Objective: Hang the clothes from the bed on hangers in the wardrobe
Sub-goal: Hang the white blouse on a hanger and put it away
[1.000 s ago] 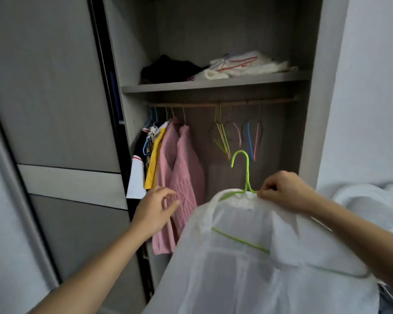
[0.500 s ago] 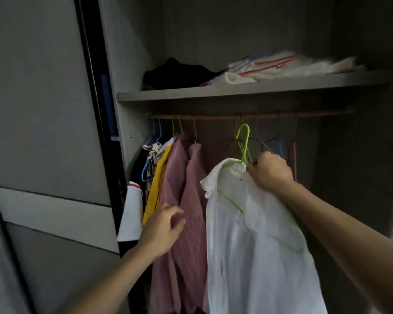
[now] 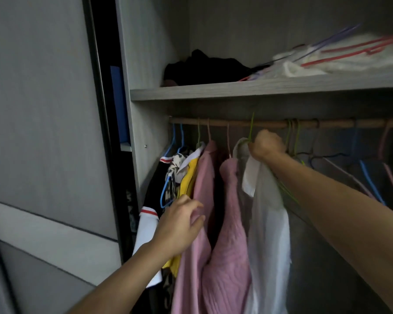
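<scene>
A white shirt (image 3: 268, 223) hangs on a green hanger (image 3: 251, 128), right of two pink tops (image 3: 227, 234), a yellow garment (image 3: 188, 175) and blue hangers (image 3: 174, 141); the wardrobe (image 3: 259, 89) is grey.

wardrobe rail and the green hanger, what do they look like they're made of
rail: likely wood; a round, matte tan-brown bar with no metallic shine. green hanger: probably plastic-coated wire, since the hook is very thin, smooth and bright; solid plastic can't be ruled out in this dim light.

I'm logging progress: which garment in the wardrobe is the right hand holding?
The white shirt, rightmost of the garments; the right hand grips its collar and green hanger. The pink tops beside it hang from the rail.
</scene>
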{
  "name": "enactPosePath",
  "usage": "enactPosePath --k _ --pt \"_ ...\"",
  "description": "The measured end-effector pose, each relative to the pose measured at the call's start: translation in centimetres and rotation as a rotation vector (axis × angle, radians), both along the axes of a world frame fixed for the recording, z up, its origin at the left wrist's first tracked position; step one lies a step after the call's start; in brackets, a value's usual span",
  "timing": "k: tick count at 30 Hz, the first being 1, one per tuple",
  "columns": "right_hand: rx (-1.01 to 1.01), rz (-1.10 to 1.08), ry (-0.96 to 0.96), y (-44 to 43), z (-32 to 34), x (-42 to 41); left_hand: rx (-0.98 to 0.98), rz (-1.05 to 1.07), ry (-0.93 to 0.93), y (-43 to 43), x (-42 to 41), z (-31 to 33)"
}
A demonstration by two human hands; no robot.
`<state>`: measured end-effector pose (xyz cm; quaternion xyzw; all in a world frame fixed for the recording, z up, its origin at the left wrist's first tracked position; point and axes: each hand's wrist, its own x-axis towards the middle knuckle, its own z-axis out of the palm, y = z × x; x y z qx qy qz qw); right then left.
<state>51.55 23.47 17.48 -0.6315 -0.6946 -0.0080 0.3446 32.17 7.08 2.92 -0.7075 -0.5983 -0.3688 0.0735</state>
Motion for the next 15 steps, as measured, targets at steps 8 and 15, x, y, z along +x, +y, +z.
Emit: enactPosePath --k 8,15 --pt "-0.139 0.154 0.068 4.0 -2.7 -3.3 0.024 -0.181 0.037 6.8 -3.7 2.4" --pt "0.191 -0.271 -0.234 0.5 -2.7 3.1 0.257 -0.419 -0.009 9.8 1.9 4.3"
